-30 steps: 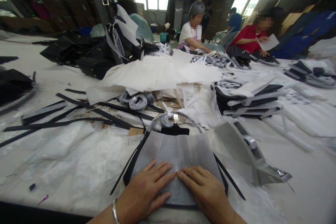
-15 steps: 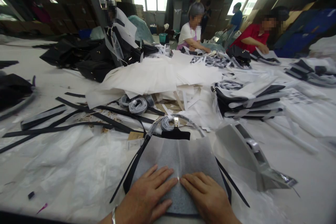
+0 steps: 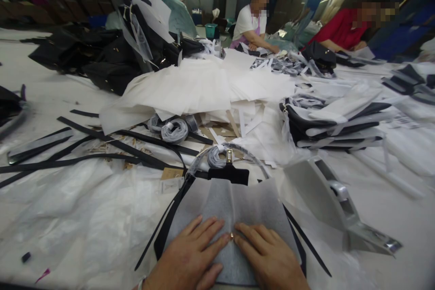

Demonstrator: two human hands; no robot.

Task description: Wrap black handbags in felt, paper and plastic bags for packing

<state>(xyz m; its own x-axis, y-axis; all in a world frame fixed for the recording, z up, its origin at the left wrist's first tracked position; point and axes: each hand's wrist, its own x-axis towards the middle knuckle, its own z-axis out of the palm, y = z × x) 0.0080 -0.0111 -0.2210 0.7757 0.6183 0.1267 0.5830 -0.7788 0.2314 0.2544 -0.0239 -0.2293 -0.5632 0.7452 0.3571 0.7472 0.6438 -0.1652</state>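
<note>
Both of my hands lie flat on a black bag wrapped in thin white foam sheet (image 3: 234,201) at the near edge of the table. My left hand (image 3: 190,256) presses the left flap with fingers stretched out, holding nothing. My right hand (image 3: 268,258) presses the right flap the same way. The fingertips nearly meet at the centre seam, where a small metal stud (image 3: 231,236) shows. The bag's wrapped handle (image 3: 226,154) with a gold clasp arches just beyond the sheet. Thin black straps (image 3: 163,226) trail out on both sides.
A grey tape dispenser (image 3: 331,199) stands right of the bag. Black straps (image 3: 95,145) and wrapped coils (image 3: 174,130) lie to the left, white sheets (image 3: 190,88) in the middle, stacked wrapped bags (image 3: 333,122) at right. Two other people (image 3: 253,22) work at the far side.
The view has tilted down and drawn nearer to the table. My hands stay flat on the foam sheet, fingertips closer at the seam, where the small stud now shows.
</note>
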